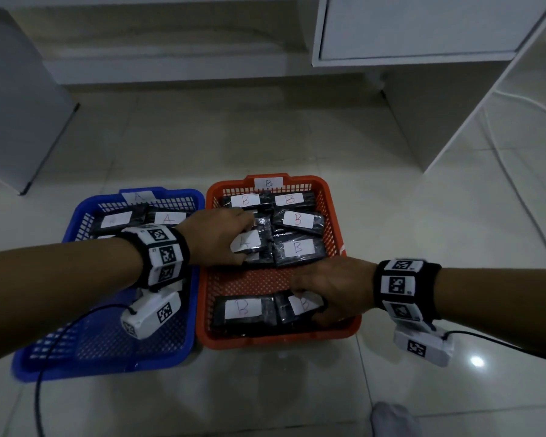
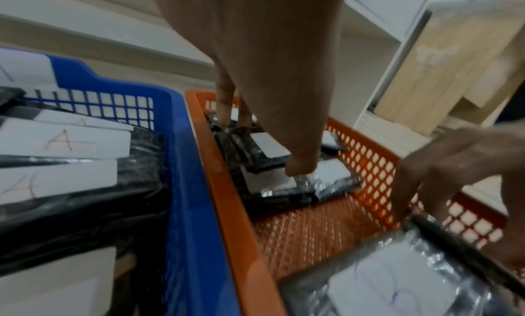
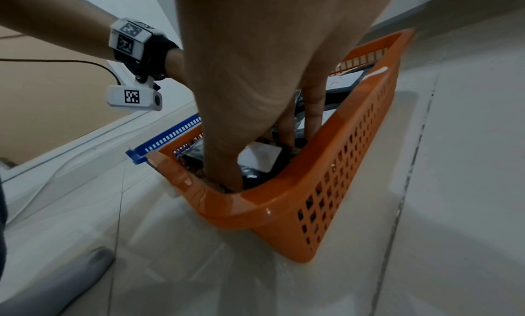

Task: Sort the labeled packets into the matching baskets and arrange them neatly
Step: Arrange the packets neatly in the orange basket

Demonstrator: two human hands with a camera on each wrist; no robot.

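A blue basket [image 1: 108, 357] tagged A stands left of an orange basket [image 1: 265, 337] tagged B on the floor. Black packets with white labels fill both. My left hand [image 1: 221, 238] reaches into the orange basket and grips a packet labelled A [image 1: 249, 242], thumb on its label [image 2: 272, 179]. My right hand [image 1: 328, 291] is at the near right corner of the orange basket [image 3: 284, 204], fingers pinching a packet labelled B [image 1: 300, 305] that leans against another B packet [image 1: 245, 310]. In the right wrist view the thumb and fingers straddle that packet [image 3: 261, 157].
Several B packets [image 1: 297, 220] lie at the far end of the orange basket, A packets [image 1: 167, 218] at the far end of the blue one [image 2: 181, 163]. White cabinets [image 1: 416, 26] stand behind. A cable [image 1: 40, 389] trails on the tiled floor.
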